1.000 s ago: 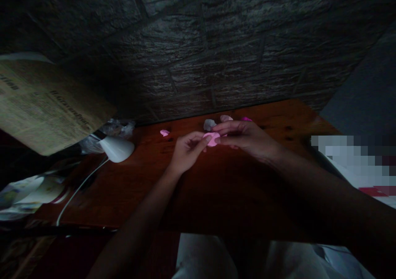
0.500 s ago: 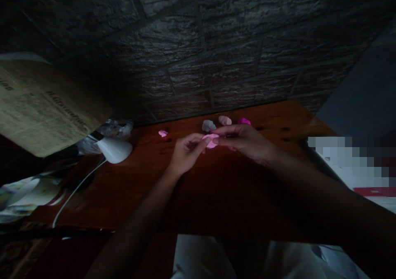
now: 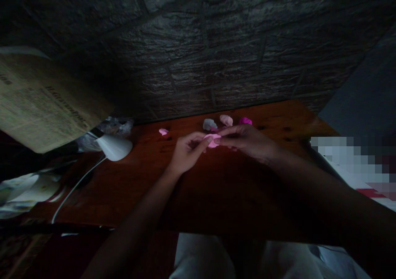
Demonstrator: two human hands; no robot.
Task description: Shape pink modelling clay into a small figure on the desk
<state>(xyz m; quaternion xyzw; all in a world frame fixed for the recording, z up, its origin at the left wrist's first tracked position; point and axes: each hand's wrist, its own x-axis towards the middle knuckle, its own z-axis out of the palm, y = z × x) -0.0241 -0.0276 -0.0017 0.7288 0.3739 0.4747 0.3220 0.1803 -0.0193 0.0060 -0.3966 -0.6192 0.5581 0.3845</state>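
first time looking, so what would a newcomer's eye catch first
The bright pink piece held between the left hand and the right hand, mid-picture, stands out most. Next come the white lump, pale pink lump and magenta lump beyond them on the wooden table. A white cone-shaped object sits farther left.

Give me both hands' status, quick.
Left hand: closed, pinching the flat pink piece between thumb and fingers.
Right hand: closed, pinching the same piece from the other side.
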